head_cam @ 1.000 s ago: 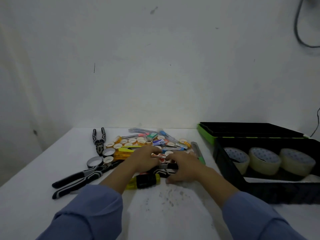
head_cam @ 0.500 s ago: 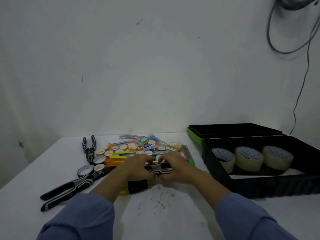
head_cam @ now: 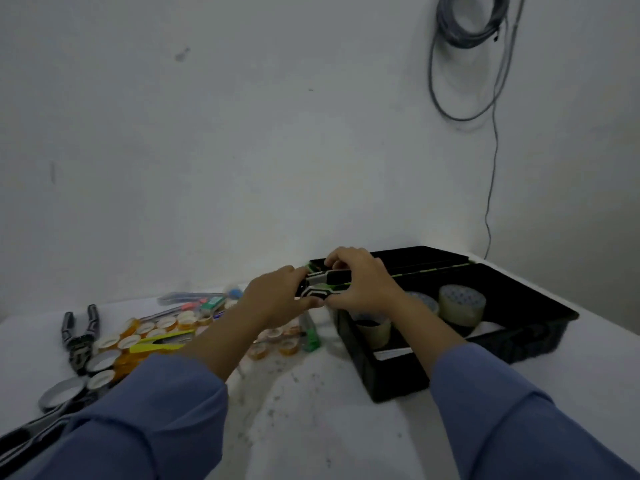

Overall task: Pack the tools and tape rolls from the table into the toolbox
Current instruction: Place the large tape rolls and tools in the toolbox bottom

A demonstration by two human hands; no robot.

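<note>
Step, placing: left hand (head_cam: 277, 301) and right hand (head_cam: 365, 287), fingers curled round black-green tool (head_cam: 323, 285), above toolbox (head_cam: 391, 375) left wall. Next: lower beside tape rolls (head_cam: 462, 304), release.

Lifts the black-and-green tool (head_cam: 325, 285), gripped by left hand (head_cam: 277, 299) and right hand (head_cam: 362, 285), from the pile (head_cam: 166, 332) left of the toolbox (head_cam: 381, 375) to above its left rim.

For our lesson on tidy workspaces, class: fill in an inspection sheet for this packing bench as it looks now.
Surface: white table, dark specks on it.
Job's things: open black toolbox holds large tape rolls; pliers and small tape rolls lie on the table.
Clutter: small coloured items among the rolls, unidentifiable.
Hands: left hand and right hand both grip one black-and-green tool.
Cables: grey cable coil hangs on the wall.
Surroundings: white wall only.
</note>
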